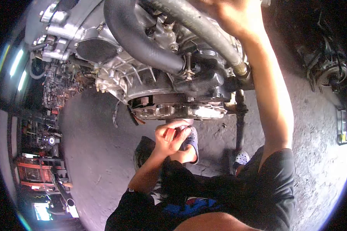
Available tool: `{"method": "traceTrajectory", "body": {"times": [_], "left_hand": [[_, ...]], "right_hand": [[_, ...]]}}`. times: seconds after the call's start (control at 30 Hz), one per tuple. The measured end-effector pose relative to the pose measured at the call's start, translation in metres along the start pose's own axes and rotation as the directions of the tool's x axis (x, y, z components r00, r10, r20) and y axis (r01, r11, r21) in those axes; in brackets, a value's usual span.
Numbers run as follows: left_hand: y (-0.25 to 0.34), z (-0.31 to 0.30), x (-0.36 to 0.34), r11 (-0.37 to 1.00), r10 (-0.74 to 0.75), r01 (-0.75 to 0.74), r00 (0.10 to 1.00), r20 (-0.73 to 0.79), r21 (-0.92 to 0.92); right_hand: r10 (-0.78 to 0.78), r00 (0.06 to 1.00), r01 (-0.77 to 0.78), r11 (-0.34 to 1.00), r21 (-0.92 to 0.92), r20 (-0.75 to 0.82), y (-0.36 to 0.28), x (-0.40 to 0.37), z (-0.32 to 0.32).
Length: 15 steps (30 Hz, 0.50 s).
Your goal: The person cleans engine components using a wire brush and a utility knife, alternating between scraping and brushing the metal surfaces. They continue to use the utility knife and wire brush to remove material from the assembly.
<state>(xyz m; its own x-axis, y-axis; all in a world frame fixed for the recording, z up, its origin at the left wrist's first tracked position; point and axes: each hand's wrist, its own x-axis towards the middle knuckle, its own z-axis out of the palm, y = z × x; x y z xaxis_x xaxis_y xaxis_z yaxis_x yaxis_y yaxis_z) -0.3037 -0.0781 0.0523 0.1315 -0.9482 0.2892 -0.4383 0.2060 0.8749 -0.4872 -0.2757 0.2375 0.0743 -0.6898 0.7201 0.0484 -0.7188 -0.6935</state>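
Observation:
My left hand (pixel 169 139) is closed around a small orange-red object (pixel 170 134), perhaps a handle, just below a round metal flywheel-like part (pixel 179 112). What lies between the fingers and that part is partly hidden. My right hand (pixel 235 17) reaches up to the top edge of the view, beside a grey pipe (pixel 198 29) on a large metal engine (pixel 142 81). Its fingers are mostly cut off, so its grip cannot be made out. A thick black hose (pixel 133 42) curves across the engine.
A vertical metal post (pixel 240 125) stands under the engine's right side, on the grey floor (pixel 92 154). Feet in clog-type shoes (pixel 193 144) show below. Machine parts (pixel 329 73) lie at the right; an orange frame (pixel 34 172) and other equipment line the left.

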Motion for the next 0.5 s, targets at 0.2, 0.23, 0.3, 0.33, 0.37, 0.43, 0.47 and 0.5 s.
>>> {"method": "traceTrajectory", "body": {"times": [0.2,0.23,0.3,0.33,0.37,0.43,0.47,0.5], "left_hand": [[-0.001,-0.003,0.002,0.992,0.102,-0.106,0.993,0.067,0.07],[-0.001,-0.002,0.001,0.995,0.079,-0.082,0.995,0.06,0.054],[-0.002,-0.002,0.001,0.999,0.036,-0.037,0.998,0.047,0.026],[-0.003,-0.002,0.002,0.998,0.049,-0.05,0.998,0.048,0.025],[-0.005,-0.003,0.002,0.998,0.059,-0.06,0.997,0.049,0.023],[-0.006,-0.002,0.001,0.997,0.077,-0.078,0.996,0.045,0.018],[-0.006,-0.002,0.002,0.996,0.087,-0.088,0.995,0.04,0.015],[-0.006,-0.001,0.003,0.995,0.097,-0.097,0.995,0.035,0.013]], "right_hand": [[0.046,0.999,-0.048,0.996,0.078,0.022,0.015,0.006,0.003],[-0.014,1.0,0.015,0.997,0.079,-0.017,0.018,0.005,0.003],[-0.135,0.986,0.142,0.987,0.075,-0.098,0.022,0.004,0.003],[-0.115,0.991,0.118,0.992,0.042,-0.071,0.021,0.005,0.003],[-0.092,0.995,0.093,0.996,0.008,-0.044,0.019,0.006,0.003],[-0.047,0.998,0.048,0.999,0.019,-0.036,0.018,0.006,0.003],[-0.027,0.998,0.031,0.997,0.066,-0.055,0.02,0.005,0.003],[-0.006,0.997,0.014,0.994,0.113,-0.073,0.018,0.005,0.005]]}}
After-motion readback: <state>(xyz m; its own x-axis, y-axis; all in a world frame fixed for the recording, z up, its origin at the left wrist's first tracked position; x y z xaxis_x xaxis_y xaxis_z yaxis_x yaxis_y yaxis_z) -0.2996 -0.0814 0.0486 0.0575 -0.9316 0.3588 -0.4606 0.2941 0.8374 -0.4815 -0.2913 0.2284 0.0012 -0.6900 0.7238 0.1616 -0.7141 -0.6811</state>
